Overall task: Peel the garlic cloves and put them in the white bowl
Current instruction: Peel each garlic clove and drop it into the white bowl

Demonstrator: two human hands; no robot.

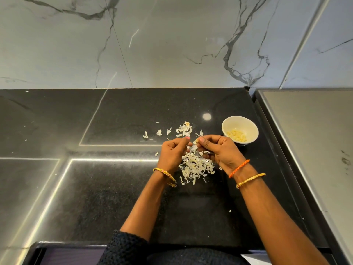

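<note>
A small garlic clove (pixel 195 141) is pinched between the thumb and fingers of my right hand (pixel 219 150), just above the black counter. My left hand (pixel 172 152) is curled close beside it, its fingertips at the clove's left side; whether they touch the clove or its skin is unclear. The white bowl (pixel 252 129) stands to the right of my right hand and holds several peeled cloves (pixel 236 135). A pile of papery garlic skins (pixel 196 166) lies under and between my hands.
More loose skins (pixel 183 130) are scattered on the black counter (pixel 114 188) beyond my hands. A grey raised surface (pixel 315 140) borders the counter on the right. A marble wall (pixel 172 44) rises behind. The counter's front edge is near my body.
</note>
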